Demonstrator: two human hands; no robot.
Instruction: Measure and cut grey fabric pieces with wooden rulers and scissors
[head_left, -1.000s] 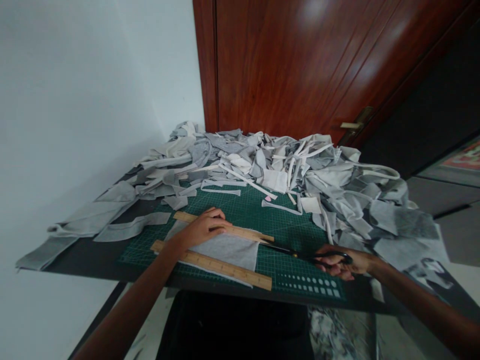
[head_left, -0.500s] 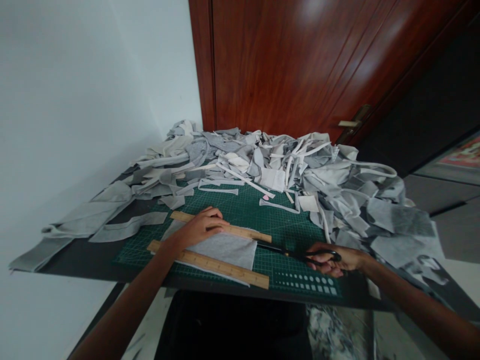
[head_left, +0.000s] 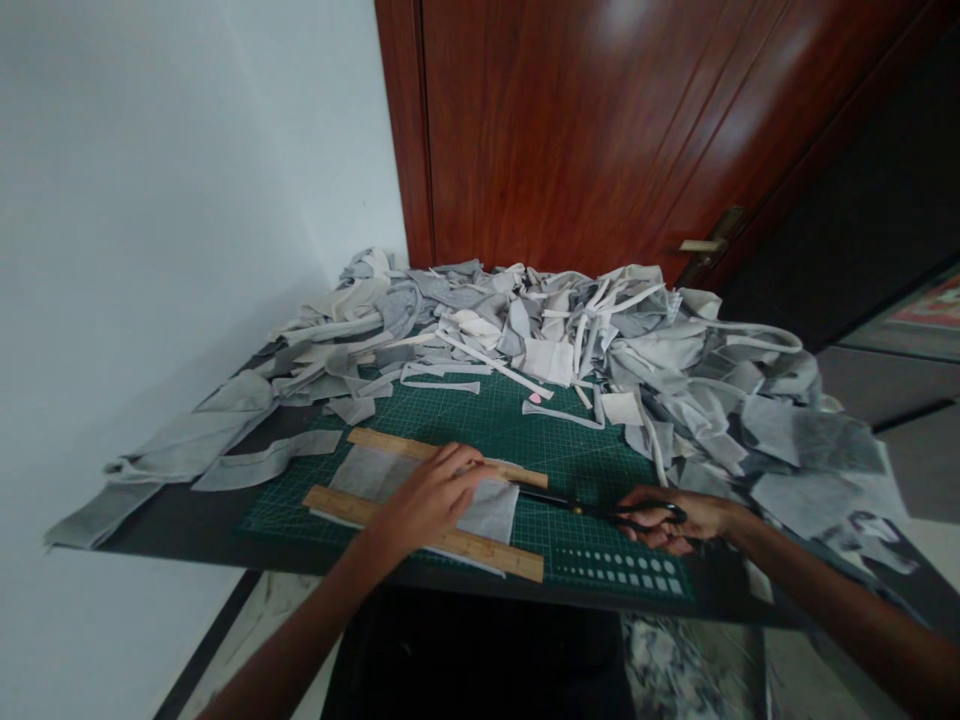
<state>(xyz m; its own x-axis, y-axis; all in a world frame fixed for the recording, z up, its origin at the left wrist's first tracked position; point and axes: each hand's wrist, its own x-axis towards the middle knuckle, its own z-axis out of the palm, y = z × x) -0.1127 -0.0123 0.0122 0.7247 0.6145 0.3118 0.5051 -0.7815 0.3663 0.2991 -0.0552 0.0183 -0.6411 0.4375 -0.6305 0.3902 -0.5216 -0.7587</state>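
A piece of grey fabric [head_left: 487,512] lies on the green cutting mat [head_left: 450,412], with one wooden ruler [head_left: 386,443] along its far edge and another wooden ruler [head_left: 480,546] across its near side. My left hand [head_left: 439,492] rests over the fabric, fingers extended toward the far ruler's right part; its fingertips are close to that ruler, and whether they press it or the cloth is hard to see. Black scissors [head_left: 592,510] are in my right hand [head_left: 664,520], fingers wrapped round the handles. Their blades point left and reach the fabric's right edge, just below the far ruler.
Heaped grey and white fabric scraps [head_left: 555,310] cover the table's back and right side. Longer strips [head_left: 187,430] lie at the left. A small pink piece [head_left: 535,398] sits on the mat. Behind stand a white wall [head_left: 187,200] and a brown door [head_left: 540,130].
My left hand has slid right along the far ruler, toward the scissors. The right hand and scissors hold nearly the same place; the whole view has shifted slightly.
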